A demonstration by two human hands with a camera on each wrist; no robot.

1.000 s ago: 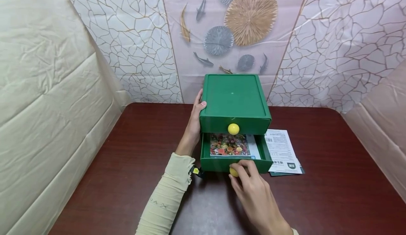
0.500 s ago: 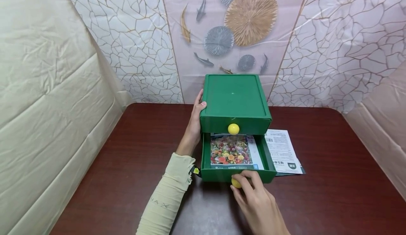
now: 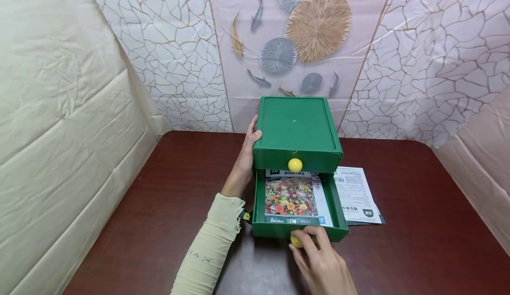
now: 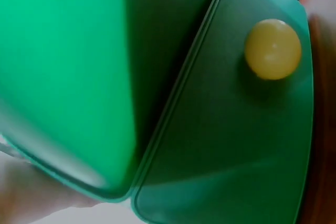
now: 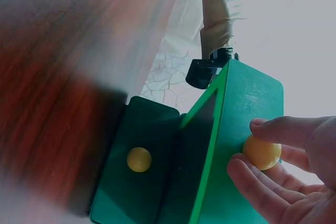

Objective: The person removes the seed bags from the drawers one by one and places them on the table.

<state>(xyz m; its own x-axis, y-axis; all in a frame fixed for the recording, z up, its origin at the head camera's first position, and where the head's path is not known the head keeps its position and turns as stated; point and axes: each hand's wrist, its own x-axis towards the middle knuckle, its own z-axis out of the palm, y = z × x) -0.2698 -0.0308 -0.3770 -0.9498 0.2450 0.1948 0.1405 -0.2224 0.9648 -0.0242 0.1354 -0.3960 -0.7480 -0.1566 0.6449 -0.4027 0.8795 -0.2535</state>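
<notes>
A green drawer cabinet [image 3: 295, 124] stands on the table with its top drawer closed. The drawer [image 3: 338, 208] under that one is well out towards me, and my right hand [image 3: 320, 259] pinches its yellow knob [image 5: 262, 152] between thumb and fingers. Flat inside it lies a flower-picture packet [image 3: 291, 197] printed "Beishu". With my left hand [image 3: 249, 149] I grip the cabinet's left side, the thumb near the top edge. Below the drawn drawer, a closed drawer front [image 4: 210, 124] with another yellow knob [image 4: 273, 49] shows in both wrist views; the head view hides it.
White printed sheets [image 3: 354, 197] lie on the dark red wooden table [image 3: 406, 224] just right of the cabinet, over something dark green. A patterned cloth [image 3: 187, 64] hangs behind the table, with plain cream cloth [image 3: 71, 122] at the left.
The pinched drawer has slid further out towards me with my right hand, and more of the flower packet shows. My left hand stays on the cabinet. The head view has shifted slightly.
</notes>
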